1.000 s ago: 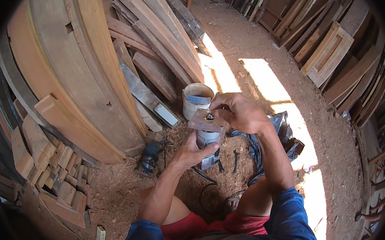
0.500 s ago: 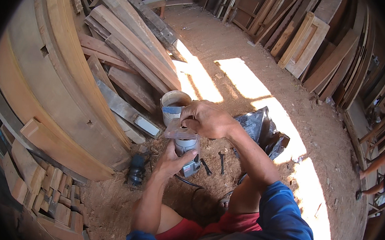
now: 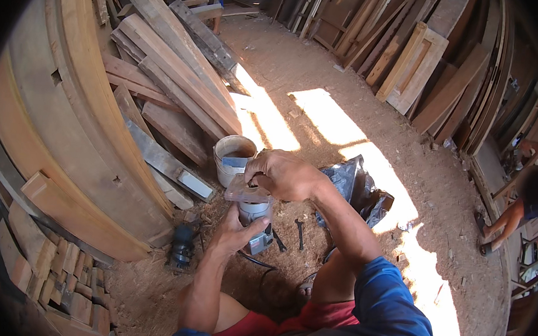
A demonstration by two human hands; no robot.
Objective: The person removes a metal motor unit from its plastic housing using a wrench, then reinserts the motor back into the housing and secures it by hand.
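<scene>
A trim router with a grey body and a clear plastic base stands upside down, base uppermost. My left hand is wrapped round its body from the near left side. Above the base is my right hand, fingers curled and pinched at the central opening. Whatever those fingertips hold is hidden. A black cord trails from the router over the ground. Two wrenches lie just right of it, one spanner and a shorter dark one.
Behind the router stands a whitish bucket, with a crumpled dark plastic bag to its right. A dark green tool lies at left. Stacked planks and curved panels line the left. Another person is at far right.
The whole view has shifted slightly. My hands keep their hold at the router, the right fingers staying at its base opening. The person at far right shows more fully.
</scene>
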